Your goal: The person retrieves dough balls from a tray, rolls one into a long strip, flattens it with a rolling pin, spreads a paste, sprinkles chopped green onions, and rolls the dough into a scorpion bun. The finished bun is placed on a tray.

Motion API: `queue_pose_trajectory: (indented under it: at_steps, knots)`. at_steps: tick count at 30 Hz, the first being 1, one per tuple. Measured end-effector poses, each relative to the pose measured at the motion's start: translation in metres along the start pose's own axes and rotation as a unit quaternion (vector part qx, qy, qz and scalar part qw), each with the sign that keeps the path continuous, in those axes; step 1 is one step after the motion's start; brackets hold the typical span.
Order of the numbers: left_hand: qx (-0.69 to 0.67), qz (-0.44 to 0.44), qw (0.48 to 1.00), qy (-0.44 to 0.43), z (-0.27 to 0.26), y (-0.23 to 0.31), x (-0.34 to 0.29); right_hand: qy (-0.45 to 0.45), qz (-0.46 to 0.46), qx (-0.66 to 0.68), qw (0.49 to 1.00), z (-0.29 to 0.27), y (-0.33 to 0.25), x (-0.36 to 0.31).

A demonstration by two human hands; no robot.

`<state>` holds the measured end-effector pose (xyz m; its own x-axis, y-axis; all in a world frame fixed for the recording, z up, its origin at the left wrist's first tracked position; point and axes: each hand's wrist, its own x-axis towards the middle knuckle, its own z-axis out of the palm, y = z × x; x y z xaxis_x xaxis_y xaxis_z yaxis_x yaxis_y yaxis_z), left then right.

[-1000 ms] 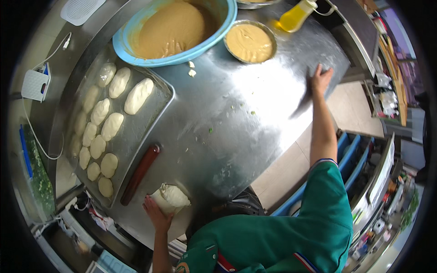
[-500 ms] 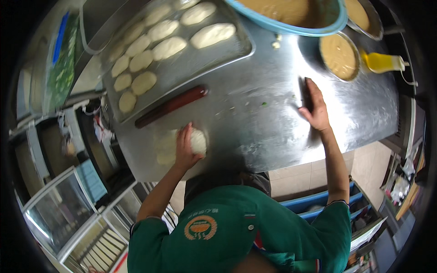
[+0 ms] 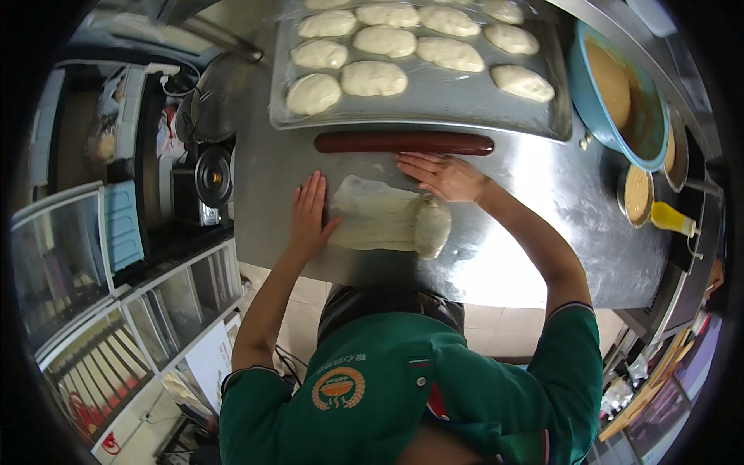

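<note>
A thin, stretched sheet of dough [image 3: 375, 221] lies on the metal table, with a thicker rolled lump of dough [image 3: 433, 226] at its right end. My left hand [image 3: 308, 213] rests beside the sheet's left edge, fingers stretched out and holding nothing. Above the thick end, my right hand [image 3: 448, 177] lies flat with its fingers extended leftward. Its fingertips are close to a dark red rolling pin [image 3: 403, 142]; whether they touch it is hard to tell. The pin lies crosswise between the dough and the tray.
A metal tray [image 3: 434, 122] with several oval dough pieces [image 3: 374, 79] sits at the back. To the right stand a blue basin [image 3: 583, 77] of brown batter, a smaller metal bowl [image 3: 637, 194] and a yellow squeeze bottle [image 3: 673, 219]. A round black lid [image 3: 213, 177] is at the left.
My right hand has moved left from the bare right side of the table to near the rolling pin. My left hand has come off the dough lump to the sheet's left edge. The view has turned.
</note>
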<state>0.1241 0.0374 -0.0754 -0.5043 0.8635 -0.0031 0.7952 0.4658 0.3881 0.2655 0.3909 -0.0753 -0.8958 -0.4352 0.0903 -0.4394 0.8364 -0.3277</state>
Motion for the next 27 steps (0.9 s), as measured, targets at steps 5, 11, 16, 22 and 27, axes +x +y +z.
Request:
queue_pose_trajectory:
  at_steps: [5,11,16,22,27]
  knots:
    - [-0.005,0.027,0.999,-0.021,-0.009,-0.006,0.004,-0.030,0.047,0.248,0.967,0.003,-0.020,0.101]
    - [-0.049,0.124,0.990,-0.042,-0.003,0.001,0.043,0.132,0.179,0.260,0.940,-0.024,-0.052,0.042]
    - [-0.037,0.232,0.972,-0.022,0.018,0.034,0.100,0.351,0.421,0.209,0.810,-0.015,-0.063,-0.027]
    - [-0.036,0.369,0.926,-0.068,0.030,0.057,0.098,0.417,0.514,0.196,0.724,0.033,-0.148,-0.051]
    - [-0.187,0.361,0.903,-0.140,0.028,0.065,0.048,0.456,0.502,0.092,0.730,0.069,-0.182,-0.028]
